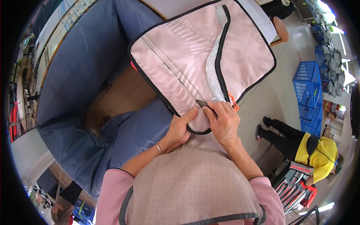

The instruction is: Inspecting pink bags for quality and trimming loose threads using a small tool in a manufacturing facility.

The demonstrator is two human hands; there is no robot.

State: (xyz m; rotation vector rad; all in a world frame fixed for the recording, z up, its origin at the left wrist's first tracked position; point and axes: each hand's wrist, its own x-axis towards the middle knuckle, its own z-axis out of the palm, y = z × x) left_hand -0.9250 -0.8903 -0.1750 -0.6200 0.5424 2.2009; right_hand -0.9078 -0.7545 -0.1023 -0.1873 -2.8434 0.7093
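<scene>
A pink patterned fabric panel (pixel 180 56) with black bound edges lies across the blue cloth and the pale table. A black zipper (pixel 220 56) with a whitish strip runs along it. My left hand (pixel 178 131) is closed on the panel's near edge, thumb on top. My right hand (pixel 224 122) is closed around a small dark pointed blade (pixel 201 102), its tip at the panel's dark stitched line. The rest of that tool is hidden in my fingers. An orange cord (pixel 233 101) shows beside my right hand.
Blue cloth (pixel 78 75) drapes around a brown opening at the left. At the right stand stacked blue crates (pixel 307 90) and a person in a yellow top (pixel 318 153), by a rack of dark and red items (pixel 300 189). A wooden edge (pixel 279 30) juts out at the far right.
</scene>
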